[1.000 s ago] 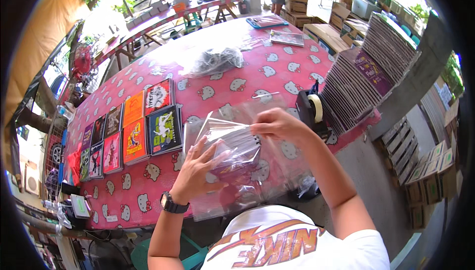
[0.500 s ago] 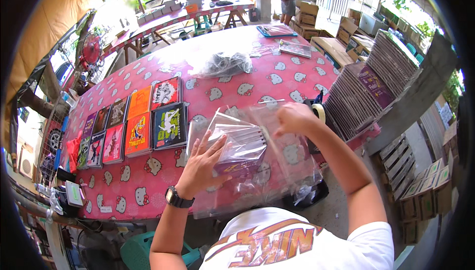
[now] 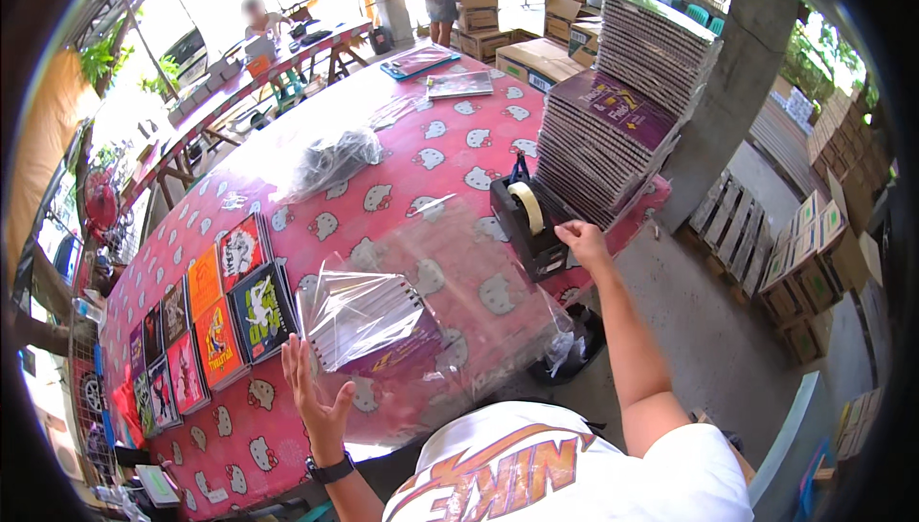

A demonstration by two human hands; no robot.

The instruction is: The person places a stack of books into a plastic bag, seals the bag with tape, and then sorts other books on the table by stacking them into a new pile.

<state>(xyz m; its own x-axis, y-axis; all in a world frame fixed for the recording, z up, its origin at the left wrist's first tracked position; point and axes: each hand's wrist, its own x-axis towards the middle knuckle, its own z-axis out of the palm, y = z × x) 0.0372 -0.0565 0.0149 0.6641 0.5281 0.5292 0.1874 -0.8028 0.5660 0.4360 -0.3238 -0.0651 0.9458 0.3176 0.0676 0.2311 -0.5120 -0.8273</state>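
A bundle of purple-covered notebooks (image 3: 388, 355), their ring-bound edges toward me, lies on the table inside a clear plastic sheet (image 3: 479, 273) that spreads out to the right. My left hand (image 3: 321, 398) is lifted at the bundle's left near corner, fingers spread, holding nothing. At the right, my right hand (image 3: 586, 243) is beside a black tape dispenser (image 3: 509, 221) carrying a roll of pale tape (image 3: 526, 208). Its thumb and forefinger are pinched together; whatever is between them is too small to make out.
Rows of colourful notebooks (image 3: 222, 342) lie at the left. Tall stacks of purple notebooks (image 3: 613, 130) stand at the right behind the dispenser. Crumpled clear plastic (image 3: 330, 163) rests mid-table. Farther off are cardboard boxes (image 3: 541, 61), a pallet (image 3: 729, 221) and two people.
My right hand has left the plastic sheet and reached right to the tape dispenser. My left hand has come off the bundle and opened. The view has swung right.
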